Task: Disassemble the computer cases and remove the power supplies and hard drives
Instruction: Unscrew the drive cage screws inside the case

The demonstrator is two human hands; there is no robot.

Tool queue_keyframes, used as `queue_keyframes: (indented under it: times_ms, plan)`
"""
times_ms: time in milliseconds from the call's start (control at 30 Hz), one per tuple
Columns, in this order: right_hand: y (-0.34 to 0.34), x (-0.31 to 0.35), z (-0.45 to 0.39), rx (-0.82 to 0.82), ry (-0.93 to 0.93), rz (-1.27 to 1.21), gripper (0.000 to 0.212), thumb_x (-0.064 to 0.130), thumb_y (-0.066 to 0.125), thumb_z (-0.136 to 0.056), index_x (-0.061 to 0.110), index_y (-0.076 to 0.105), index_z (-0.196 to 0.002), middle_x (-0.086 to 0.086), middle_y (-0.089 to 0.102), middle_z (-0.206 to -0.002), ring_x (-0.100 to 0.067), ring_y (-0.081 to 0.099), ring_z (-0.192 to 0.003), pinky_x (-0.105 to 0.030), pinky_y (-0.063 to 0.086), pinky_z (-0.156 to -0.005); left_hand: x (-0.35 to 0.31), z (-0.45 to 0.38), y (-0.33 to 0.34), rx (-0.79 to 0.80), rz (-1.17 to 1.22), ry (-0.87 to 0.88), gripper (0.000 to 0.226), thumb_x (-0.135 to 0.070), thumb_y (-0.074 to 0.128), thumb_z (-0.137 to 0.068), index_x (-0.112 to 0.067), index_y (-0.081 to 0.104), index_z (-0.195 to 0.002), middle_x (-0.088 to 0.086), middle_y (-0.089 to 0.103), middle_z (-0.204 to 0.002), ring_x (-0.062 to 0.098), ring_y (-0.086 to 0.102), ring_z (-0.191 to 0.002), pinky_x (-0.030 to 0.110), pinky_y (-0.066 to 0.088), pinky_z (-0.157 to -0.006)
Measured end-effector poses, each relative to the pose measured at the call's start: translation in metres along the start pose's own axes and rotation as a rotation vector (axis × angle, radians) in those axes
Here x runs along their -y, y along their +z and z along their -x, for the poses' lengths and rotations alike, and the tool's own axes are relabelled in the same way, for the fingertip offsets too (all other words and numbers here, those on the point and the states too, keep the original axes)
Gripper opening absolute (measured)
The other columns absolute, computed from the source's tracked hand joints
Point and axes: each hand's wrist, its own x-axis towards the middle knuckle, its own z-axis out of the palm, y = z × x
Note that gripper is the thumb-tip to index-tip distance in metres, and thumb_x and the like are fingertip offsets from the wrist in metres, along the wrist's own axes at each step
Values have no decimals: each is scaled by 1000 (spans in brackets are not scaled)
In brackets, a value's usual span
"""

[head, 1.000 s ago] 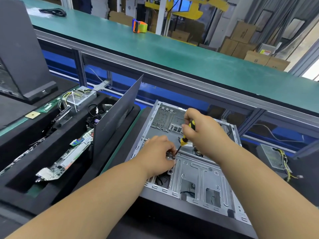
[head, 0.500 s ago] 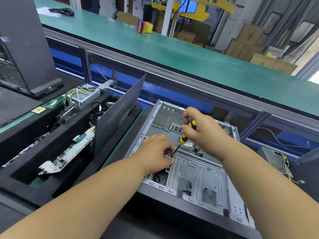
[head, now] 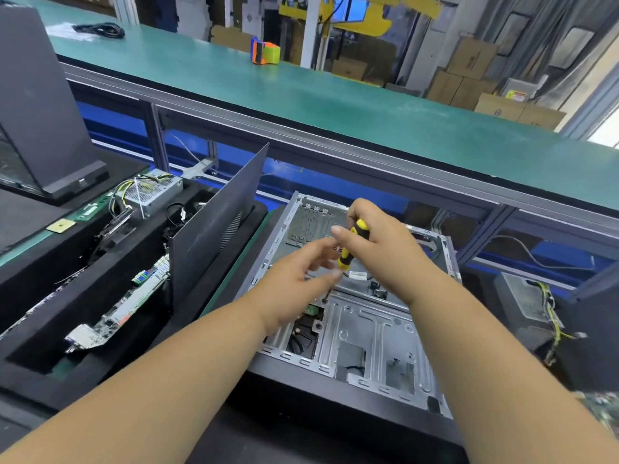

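Screwdriver (head: 351, 244) clenched in right hand (head: 378, 249) grip above computer case (head: 368, 333), left hand (head: 298, 283) released beside it.

There is one view, from a wide-angle camera worn on the head. It looks forward and steeply down over both forearms, close above the left hand (head: 298, 279) and right hand (head: 378, 242). The open case (head: 368, 333) lies directly under the hands, mid-frame. Beyond the hands a green bench (head: 335, 105) crosses the frame; left of them sits a black tray (head: 43, 380). Straight edges bow toward the frame borders.
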Motion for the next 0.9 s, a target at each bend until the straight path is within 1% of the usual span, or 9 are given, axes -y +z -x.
queue_keyframes:
  times_ms: [67,167,300,400,467,567,667,767,900]
  plan:
    - [4,3,0,-43,-3,-63,25,46,47,-100,32,43,-80,6,54,-81,-10,49,-74,-34,37,-64,-6,-7,1,24,123,28,42,-33,57,-93,-44,52,-133,-17,64,-126,2,56,-122,26,44,-102]
    - [10,9,-3,-100,59,-108,24,39,43,-102,32,48,-80,5,46,-93,-6,47,-83,-31,38,-72,-13,-19,1,14,131,64,39,-25,57,-96,-26,57,-134,-7,68,-120,5,61,-114,21,47,-93]
    - [20,18,-7,-279,193,-335,5,28,60,-93,25,59,-89,3,53,-103,-11,54,-87,-32,46,-76,-10,-25,1,30,129,94,31,-13,62,-95,-38,67,-111,-8,73,-108,8,66,-107,19,49,-91]
    - [26,30,-10,-416,257,-790,9,28,68,-82,22,62,-79,5,60,-80,-11,57,-74,-30,47,-71,-2,-26,2,40,124,64,20,-15,65,-92,-31,71,-103,-1,74,-102,16,68,-102,32,52,-94]
    - [30,37,-14,-430,305,-995,26,37,67,-79,23,55,-61,3,48,-60,-15,47,-57,-30,42,-58,1,-25,1,69,154,28,17,-13,65,-94,-22,71,-107,1,75,-103,15,69,-101,27,53,-90]
    - [38,38,-16,-519,316,-834,53,45,65,-82,18,26,-57,-10,23,-62,-24,21,-58,-37,21,-56,4,-23,-7,139,48,-27,17,-16,72,-89,-23,73,-104,-3,75,-102,12,69,-99,22,54,-86]
    - [45,36,-14,-557,234,-770,57,41,63,-86,8,24,-59,-16,19,-63,-25,19,-59,-37,21,-57,10,-21,-17,182,-319,-52,34,-25,79,-81,-35,68,-111,-17,66,-112,-5,57,-110,19,46,-96]
    - [46,34,-13,-538,177,-750,57,36,62,-89,3,26,-59,-22,19,-64,-30,19,-58,-27,25,-52,16,-22,-21,256,-650,-34,51,-44,80,-73,-41,60,-121,-21,57,-117,3,48,-118,24,41,-100]
    - [42,27,-15,-461,156,-859,53,29,59,-89,20,28,-47,1,20,-50,-18,18,-48,-25,21,-50,21,-23,-21,285,-654,-78,54,-51,77,-70,-47,53,-119,-28,59,-107,8,42,-115,27,43,-93]
